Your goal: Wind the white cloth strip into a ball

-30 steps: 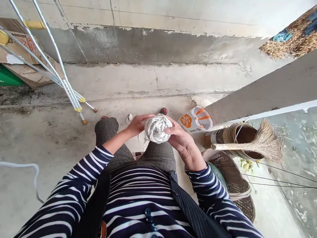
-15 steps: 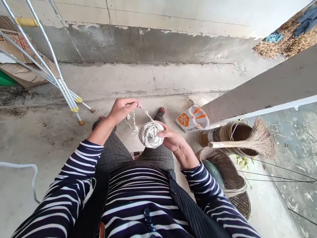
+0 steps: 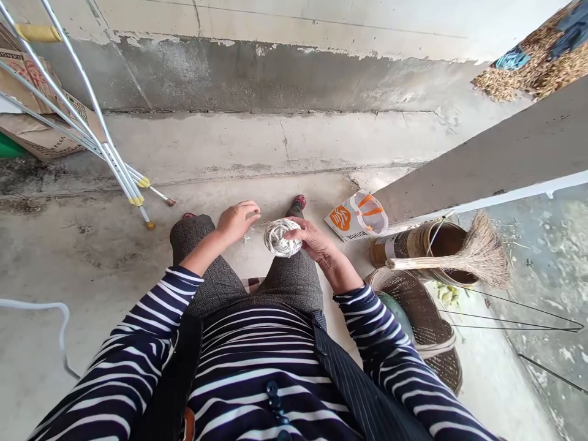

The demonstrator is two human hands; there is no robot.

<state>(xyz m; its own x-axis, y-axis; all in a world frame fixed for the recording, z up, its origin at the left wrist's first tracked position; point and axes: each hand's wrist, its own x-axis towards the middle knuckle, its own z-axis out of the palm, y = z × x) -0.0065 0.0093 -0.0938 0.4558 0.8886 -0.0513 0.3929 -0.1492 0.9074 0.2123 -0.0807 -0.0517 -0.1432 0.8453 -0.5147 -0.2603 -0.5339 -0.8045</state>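
A ball of whitish cord [image 3: 281, 239] is held above my right thigh. My right hand [image 3: 312, 239] grips it from the right, thumb across its front and fingers behind it. My left hand [image 3: 237, 222] is just left of the ball, fingers curled and turned toward it. A thin piece of the cord shows faintly between that hand and the ball; where it runs through the fingers is hard to see. A small bit of loose cord [image 3: 247, 236] hangs below my left hand.
Metal crutches [image 3: 98, 141] lean at the left before a cardboard box [image 3: 41, 131]. At the right are a paper bag [image 3: 342, 223], a bucket [image 3: 413, 242] with a straw broom [image 3: 478, 257] across it, and a woven basket [image 3: 407, 300] holding a dark green round thing.
My left hand has come down and right, nearer the ball. The ball has risen slightly in my right hand. The loose cord below my left hand shows much less.
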